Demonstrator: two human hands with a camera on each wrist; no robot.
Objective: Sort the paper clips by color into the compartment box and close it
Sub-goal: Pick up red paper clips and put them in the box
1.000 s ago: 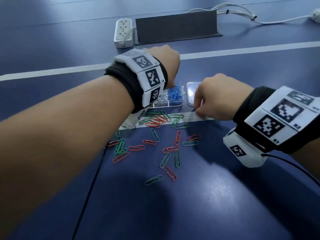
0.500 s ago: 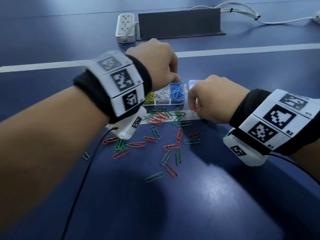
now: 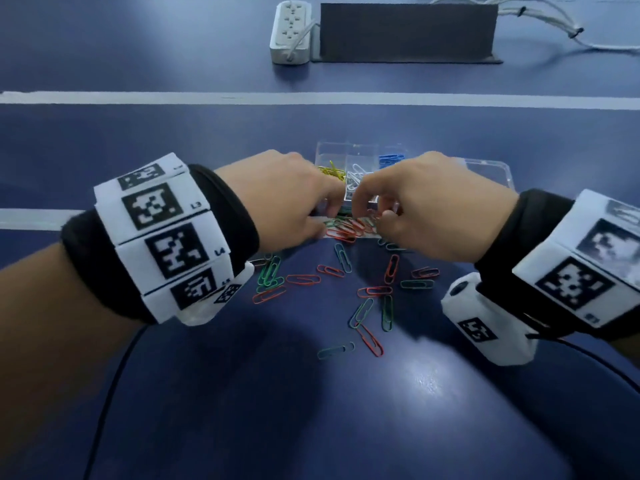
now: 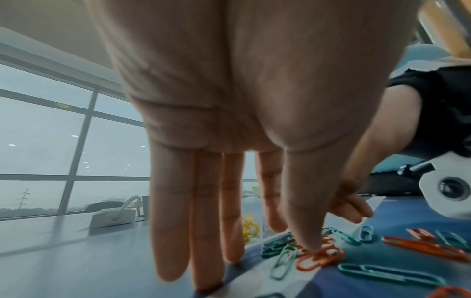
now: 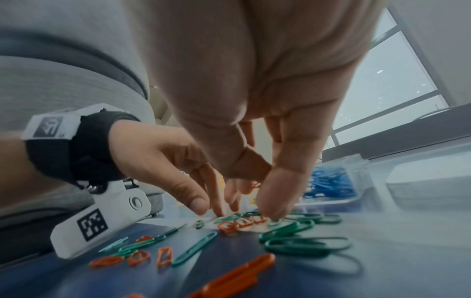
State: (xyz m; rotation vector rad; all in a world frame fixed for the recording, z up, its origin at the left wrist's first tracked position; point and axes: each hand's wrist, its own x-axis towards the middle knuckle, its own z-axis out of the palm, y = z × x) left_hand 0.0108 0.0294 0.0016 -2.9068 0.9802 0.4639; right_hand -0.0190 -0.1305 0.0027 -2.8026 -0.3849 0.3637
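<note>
Our left hand (image 3: 287,195) and right hand (image 3: 415,202) reach down, fingers (image 4: 309,240) spread on red and green paper clips (image 3: 346,230) beside the compartment box (image 3: 485,168), mid-worktop. Clips feel light, thin, slippery; we should pinch each loop

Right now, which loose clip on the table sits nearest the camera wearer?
The teal-green clip, lowest in the head view, lying almost flat across. It sits just left of an orange clip, with bare table below; the others lie farther up toward the box.
</note>
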